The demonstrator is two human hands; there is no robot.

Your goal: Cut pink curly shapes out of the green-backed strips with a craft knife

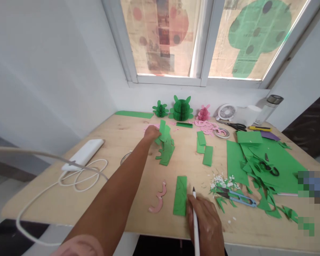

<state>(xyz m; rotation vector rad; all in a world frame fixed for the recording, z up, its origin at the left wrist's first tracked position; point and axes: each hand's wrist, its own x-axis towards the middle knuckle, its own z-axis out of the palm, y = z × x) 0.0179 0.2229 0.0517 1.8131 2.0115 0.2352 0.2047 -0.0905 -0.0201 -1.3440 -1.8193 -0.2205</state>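
My left hand (152, 133) reaches across the table, its fingers pinching a green paper strip (163, 128) at the edge of a loose pile of green paper pieces (166, 151). My right hand (206, 224) rests near the front edge, closed around a white pencil (195, 227) with a dark tip pointing away from me. Just left of the right hand lies a green paper rectangle (180, 195) with a curvy line drawn on it. Further left is a wavy pink cutout (159, 199), flat on the wood.
Blue thread snips (237, 197) lie among paper scraps on the right, with black scissors (268, 168) on green sheets (285, 160). Green and pink honeycomb paper figures (181, 109), a small fan (226, 112) and a bottle (268, 108) stand behind. A white power bank (83, 154) with cable sits left.
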